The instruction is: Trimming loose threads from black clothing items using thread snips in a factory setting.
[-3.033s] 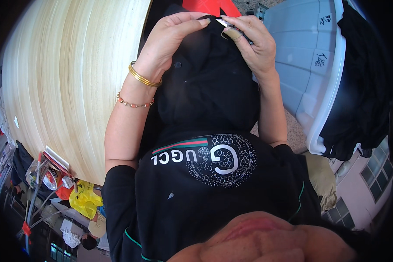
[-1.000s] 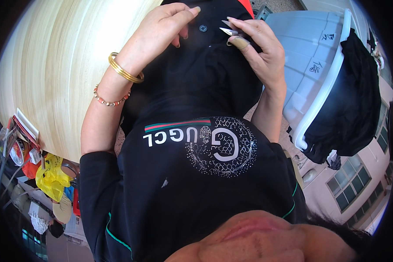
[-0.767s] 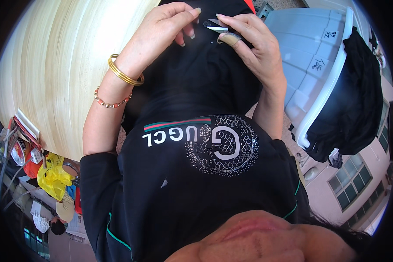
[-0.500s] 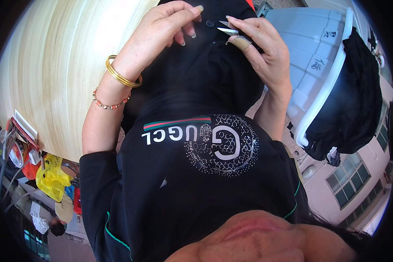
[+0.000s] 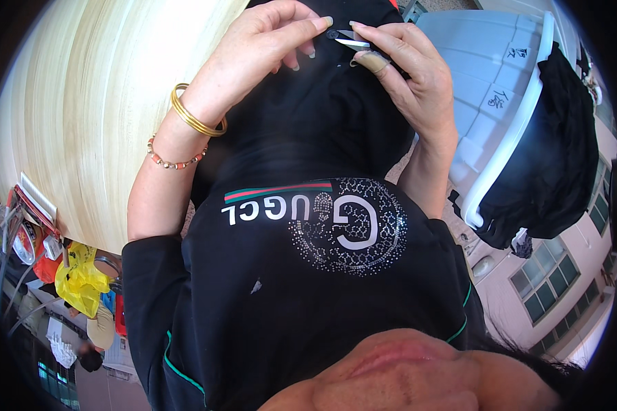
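Note:
My right hand (image 5: 418, 72) pinches a pair of thread snips (image 5: 355, 44) between thumb and forefinger, and their two blades stand apart. A tan covering wraps the right thumb. The blade tips reach a small dark round button (image 5: 332, 34) that sits over black cloth (image 5: 343, 89) on my lap. Just left of the button, my left hand (image 5: 267, 38) has its thumb and forefinger closed together at the tips. Whatever they hold, if anything, is too small to make out. The other left fingers curl below, over the cloth.
A pale wooden table (image 5: 89, 103) lies at the left. At the right stands a light blue bin (image 5: 466, 75) with a white rim and black cloth (image 5: 541, 171) heaped over it. A yellow plastic bag (image 5: 82, 281) hangs at the lower left, near a person (image 5: 101, 325).
The left hand has shifted right and slightly down, so its fingertips are now beside the button. The snips have moved slightly left and up, their tips now meeting the button.

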{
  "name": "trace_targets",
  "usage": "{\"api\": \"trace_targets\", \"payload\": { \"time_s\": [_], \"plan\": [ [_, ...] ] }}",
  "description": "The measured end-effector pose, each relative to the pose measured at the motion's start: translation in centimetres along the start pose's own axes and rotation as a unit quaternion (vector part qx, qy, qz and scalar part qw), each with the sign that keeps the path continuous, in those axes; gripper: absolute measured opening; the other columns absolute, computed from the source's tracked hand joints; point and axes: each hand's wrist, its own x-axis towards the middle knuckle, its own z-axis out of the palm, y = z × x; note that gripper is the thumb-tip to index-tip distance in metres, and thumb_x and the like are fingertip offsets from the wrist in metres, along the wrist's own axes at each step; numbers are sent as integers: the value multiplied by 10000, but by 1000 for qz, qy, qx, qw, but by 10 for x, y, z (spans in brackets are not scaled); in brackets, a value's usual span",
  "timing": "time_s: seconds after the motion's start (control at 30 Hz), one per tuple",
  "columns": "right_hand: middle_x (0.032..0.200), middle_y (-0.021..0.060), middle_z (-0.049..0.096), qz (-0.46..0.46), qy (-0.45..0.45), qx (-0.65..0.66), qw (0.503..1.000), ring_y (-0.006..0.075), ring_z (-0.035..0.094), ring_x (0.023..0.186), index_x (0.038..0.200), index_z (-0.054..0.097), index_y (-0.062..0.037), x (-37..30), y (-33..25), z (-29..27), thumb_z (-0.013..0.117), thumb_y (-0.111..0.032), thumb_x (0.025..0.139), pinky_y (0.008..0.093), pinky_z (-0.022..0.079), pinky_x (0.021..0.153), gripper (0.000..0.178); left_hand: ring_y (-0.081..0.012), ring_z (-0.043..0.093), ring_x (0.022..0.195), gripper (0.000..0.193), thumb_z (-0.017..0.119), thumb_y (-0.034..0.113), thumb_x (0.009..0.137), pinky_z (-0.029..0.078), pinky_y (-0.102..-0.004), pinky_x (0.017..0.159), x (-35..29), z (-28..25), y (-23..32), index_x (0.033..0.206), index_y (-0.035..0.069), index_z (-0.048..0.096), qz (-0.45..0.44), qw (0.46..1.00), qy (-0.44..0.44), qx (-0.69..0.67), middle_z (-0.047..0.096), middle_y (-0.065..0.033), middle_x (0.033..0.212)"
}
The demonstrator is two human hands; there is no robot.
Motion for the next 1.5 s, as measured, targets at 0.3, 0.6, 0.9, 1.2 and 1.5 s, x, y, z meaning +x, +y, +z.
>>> {"api": "trace_targets", "payload": {
  "time_s": [0.3,0.6,0.9,1.2,1.5],
  "plan": [
    [886,39,630,-3,-2,-11,1000,175,603,713,1096,697,-115,0,3,1,740,-152,775,281,478,622,326,-12,522,602,285,602,368,928,362,-126,500,-1,0,-1,1007,101,664,14,1000,7,14,600,30,742],
    [856,40,637,-5,4,-19,1000,179,614,701,1039,707,-90,0,2,5,737,-143,778,277,485,618,268,-9,521,609,272,595,355,936,365,-128,503,0,-1,-1,1027,106,655,9,1000,-3,14,600,34,761],
    [901,72,654,18,19,48,998,196,629,766,1078,685,-62,-10,-1,-12,757,-98,752,274,492,674,335,-43,410,454,367,586,330,945,338,-207,433,10,12,58,742,29,647,-75,995,20,69,501,33,541],
    [910,78,637,41,-79,191,978,180,631,780,1083,671,-36,-32,-20,-21,717,-50,763,264,495,675,324,-103,552,436,551,667,527,809,424,-207,416,16,23,33,596,21,627,-68,930,-42,359,549,-39,489],
    [923,56,644,-19,-175,144,974,229,638,787,1058,670,-74,-41,-32,15,707,-171,761,323,516,682,314,-90,530,445,530,687,506,809,417,-199,444,-7,31,21,651,3,639,-103,969,-24,224,561,-39,518]
  ]
}}
